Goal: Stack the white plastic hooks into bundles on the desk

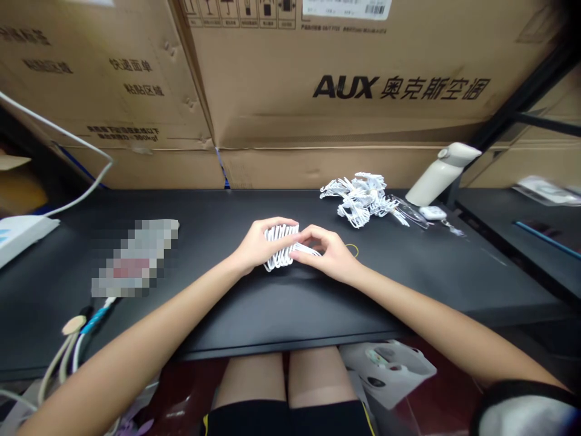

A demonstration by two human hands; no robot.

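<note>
My left hand (261, 245) is closed round a row of thin white looped pieces (278, 261), thumb in front and fingers behind. They look like small plastic hooks or hangers stacked side by side; their exact kind is not clear. Touching the right end of this row is my right hand (329, 251), its thumb and fingers pinching a few slim white pieces (308, 248) of the same look. Both hands are just above the black table (290, 309), near its middle. A thin yellow rubber band (352, 248) lies beside my right wrist.
Behind my hands lies a pile of similar white pieces (363, 197). A cream bottle (436, 178) and a small white case (433, 213) are at the back right. Leftward lie a blurred-out phone (136, 257) on a cable and a white box (25, 236). Cardboard boxes (272, 109) line the back.
</note>
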